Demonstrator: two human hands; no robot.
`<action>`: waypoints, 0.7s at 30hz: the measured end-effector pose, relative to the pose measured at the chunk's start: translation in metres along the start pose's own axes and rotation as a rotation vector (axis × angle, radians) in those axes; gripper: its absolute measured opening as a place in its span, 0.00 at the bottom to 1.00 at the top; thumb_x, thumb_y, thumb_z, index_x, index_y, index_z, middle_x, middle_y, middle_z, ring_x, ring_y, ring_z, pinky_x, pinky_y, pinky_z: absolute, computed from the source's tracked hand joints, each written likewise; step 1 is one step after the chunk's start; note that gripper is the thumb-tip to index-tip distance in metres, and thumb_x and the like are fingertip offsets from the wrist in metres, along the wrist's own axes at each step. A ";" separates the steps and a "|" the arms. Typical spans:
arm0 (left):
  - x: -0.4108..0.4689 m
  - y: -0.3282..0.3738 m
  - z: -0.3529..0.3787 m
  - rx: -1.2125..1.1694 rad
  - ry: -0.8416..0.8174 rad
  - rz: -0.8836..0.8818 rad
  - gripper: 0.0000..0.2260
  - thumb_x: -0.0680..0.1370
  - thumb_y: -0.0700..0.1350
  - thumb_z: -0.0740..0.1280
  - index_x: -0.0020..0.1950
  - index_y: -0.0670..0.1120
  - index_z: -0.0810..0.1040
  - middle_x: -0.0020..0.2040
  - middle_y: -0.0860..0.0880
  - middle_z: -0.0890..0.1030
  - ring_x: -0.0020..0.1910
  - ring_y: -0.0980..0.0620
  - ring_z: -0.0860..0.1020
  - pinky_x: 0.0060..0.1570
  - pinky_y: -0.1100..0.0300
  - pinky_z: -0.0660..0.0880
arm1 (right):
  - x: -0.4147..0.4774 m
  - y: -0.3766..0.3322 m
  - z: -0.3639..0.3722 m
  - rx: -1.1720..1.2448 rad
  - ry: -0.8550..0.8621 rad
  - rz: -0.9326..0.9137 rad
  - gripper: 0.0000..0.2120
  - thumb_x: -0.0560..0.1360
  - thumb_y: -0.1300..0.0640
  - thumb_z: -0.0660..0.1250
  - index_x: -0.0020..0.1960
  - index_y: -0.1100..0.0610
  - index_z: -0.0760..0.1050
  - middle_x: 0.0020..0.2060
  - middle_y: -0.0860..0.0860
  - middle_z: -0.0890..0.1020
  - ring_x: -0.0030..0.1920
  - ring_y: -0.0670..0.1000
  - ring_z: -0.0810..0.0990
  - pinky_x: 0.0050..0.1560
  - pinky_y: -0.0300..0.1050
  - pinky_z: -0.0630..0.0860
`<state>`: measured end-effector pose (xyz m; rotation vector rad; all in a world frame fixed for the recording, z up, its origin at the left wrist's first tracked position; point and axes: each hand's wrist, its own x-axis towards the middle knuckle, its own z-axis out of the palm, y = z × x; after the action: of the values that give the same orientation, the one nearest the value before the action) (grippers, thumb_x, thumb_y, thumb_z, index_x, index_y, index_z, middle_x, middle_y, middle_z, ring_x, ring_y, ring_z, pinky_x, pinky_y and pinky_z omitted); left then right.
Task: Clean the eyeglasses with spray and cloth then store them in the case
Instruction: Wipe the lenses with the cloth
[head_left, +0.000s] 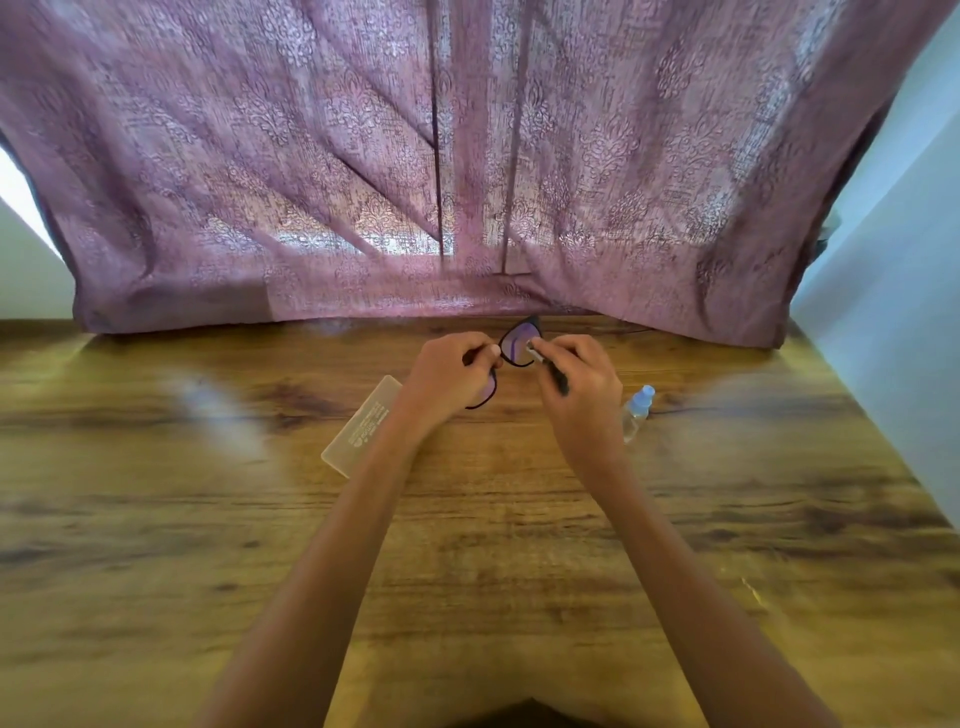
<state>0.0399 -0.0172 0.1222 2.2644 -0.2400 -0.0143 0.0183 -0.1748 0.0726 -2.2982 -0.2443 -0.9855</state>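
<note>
Black-framed eyeglasses (519, 343) are held up above the far middle of the wooden table (208, 519). My left hand (447, 376) grips the frame near the bridge, covering most of one lens. My right hand (579, 387) pinches a small pale cloth (535, 351) against the other lens, its fingers curled around the frame's side. A translucent glasses case (358, 428) lies shut on the table under my left wrist. To the right of my right hand, a small clear spray bottle (638, 413) with a pale blue cap lies on the table.
A mauve patterned curtain (467, 182) hangs behind the table and reaches its far edge. A pale wall (893, 312) borders the table on the right. Bare wood stretches to both sides of my forearms.
</note>
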 end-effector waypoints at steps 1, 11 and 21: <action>0.001 0.000 0.000 0.010 -0.001 -0.001 0.11 0.81 0.45 0.60 0.48 0.46 0.82 0.43 0.54 0.81 0.43 0.57 0.76 0.39 0.72 0.65 | -0.002 -0.001 0.001 0.004 -0.007 -0.022 0.11 0.72 0.69 0.72 0.53 0.64 0.82 0.44 0.56 0.81 0.46 0.52 0.78 0.48 0.36 0.72; 0.000 -0.002 0.001 0.052 -0.005 -0.004 0.10 0.81 0.46 0.61 0.43 0.50 0.80 0.37 0.57 0.78 0.36 0.61 0.73 0.34 0.76 0.65 | 0.005 0.000 0.003 0.052 0.020 0.001 0.07 0.74 0.64 0.72 0.52 0.63 0.83 0.44 0.54 0.82 0.46 0.51 0.79 0.50 0.32 0.70; -0.001 -0.001 0.004 0.031 -0.013 -0.008 0.11 0.81 0.46 0.60 0.48 0.46 0.82 0.45 0.51 0.83 0.45 0.54 0.77 0.42 0.67 0.67 | 0.004 -0.004 0.004 0.062 -0.008 -0.100 0.06 0.75 0.64 0.71 0.51 0.63 0.83 0.43 0.54 0.82 0.46 0.51 0.79 0.50 0.38 0.74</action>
<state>0.0391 -0.0190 0.1187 2.2969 -0.2388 -0.0295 0.0214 -0.1694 0.0750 -2.2522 -0.3906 -1.0040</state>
